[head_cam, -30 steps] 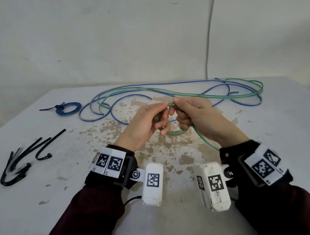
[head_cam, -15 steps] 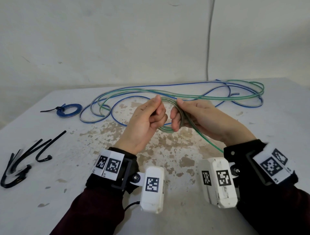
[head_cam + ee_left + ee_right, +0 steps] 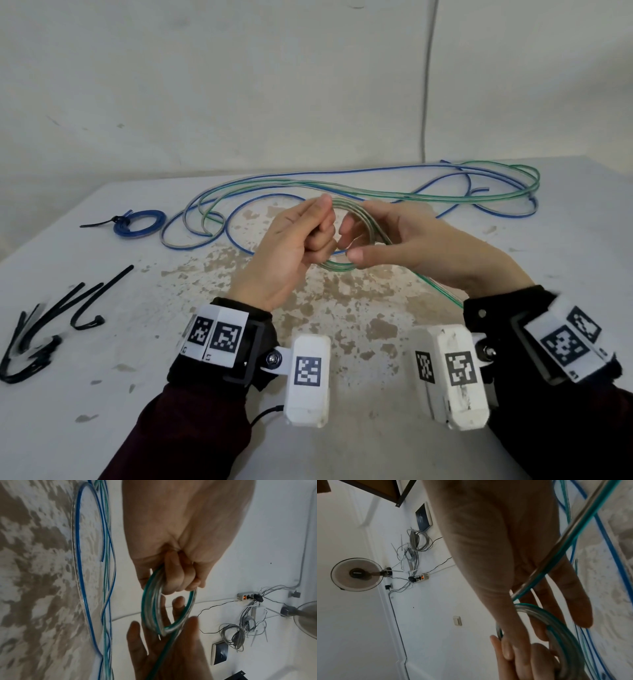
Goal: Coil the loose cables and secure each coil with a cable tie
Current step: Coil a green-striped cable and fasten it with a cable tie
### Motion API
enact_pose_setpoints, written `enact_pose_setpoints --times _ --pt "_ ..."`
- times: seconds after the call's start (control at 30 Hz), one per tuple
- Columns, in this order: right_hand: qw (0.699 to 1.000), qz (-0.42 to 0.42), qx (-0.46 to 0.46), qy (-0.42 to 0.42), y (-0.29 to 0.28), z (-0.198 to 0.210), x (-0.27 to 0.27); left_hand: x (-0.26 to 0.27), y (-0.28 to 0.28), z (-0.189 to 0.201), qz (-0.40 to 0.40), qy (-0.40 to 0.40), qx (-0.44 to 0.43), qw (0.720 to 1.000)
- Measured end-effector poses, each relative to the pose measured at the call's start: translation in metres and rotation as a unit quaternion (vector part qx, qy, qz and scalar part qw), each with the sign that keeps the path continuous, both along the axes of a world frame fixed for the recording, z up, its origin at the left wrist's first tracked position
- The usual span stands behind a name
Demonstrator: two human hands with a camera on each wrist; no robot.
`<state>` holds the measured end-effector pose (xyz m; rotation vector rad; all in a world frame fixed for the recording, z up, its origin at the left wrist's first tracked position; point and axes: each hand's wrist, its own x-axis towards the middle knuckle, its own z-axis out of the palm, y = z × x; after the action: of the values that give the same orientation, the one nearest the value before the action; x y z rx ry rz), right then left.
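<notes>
A small coil of green-striped clear cable (image 3: 337,266) hangs above the table's middle. My left hand (image 3: 317,236) grips its left side with curled fingers; the left wrist view shows the same coil (image 3: 149,601) under those fingers. My right hand (image 3: 354,245) lies against the coil's right side, fingers and thumb straight and spread, strands resting across them. The right wrist view shows the coil (image 3: 556,623) over straight fingers. From the coil the green cable (image 3: 442,198) trails loose over the far table. A loose blue cable (image 3: 239,224) winds beside it.
A tied blue coil (image 3: 138,224) lies at the far left of the white, stained table (image 3: 342,342). Several black cable ties (image 3: 51,329) lie at the left edge. A wall (image 3: 274,85) stands close behind the table.
My right hand has let go of the coil and spread its fingers. Both hands have risen a little, and the left hand keeps its grip.
</notes>
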<state>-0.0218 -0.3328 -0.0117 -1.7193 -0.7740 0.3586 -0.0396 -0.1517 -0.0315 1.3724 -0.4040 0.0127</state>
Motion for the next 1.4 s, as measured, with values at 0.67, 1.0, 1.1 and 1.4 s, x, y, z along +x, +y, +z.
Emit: enact_pose_setpoints --times 0.67,1.0,1.1,1.4 --pt "0.998 -0.037 -0.020 -0.054 0.007 -0.004 0.002 0.003 0.007 0.002 -0.012 0.051 -0.041 0.998" --pt "0.991 -0.003 0.089 0.095 0.004 -0.002 0.002 0.002 0.001 0.002 -0.005 0.042 -0.070 0.997" --pt "0.974 0.025 0.158 0.157 0.004 0.001 0.003 0.001 -0.004 0.000 -0.010 0.031 -0.104 0.994" --pt "0.972 0.000 0.200 0.120 0.013 0.001 0.002 0.002 0.001 -0.001 -0.114 0.052 -0.094 0.988"
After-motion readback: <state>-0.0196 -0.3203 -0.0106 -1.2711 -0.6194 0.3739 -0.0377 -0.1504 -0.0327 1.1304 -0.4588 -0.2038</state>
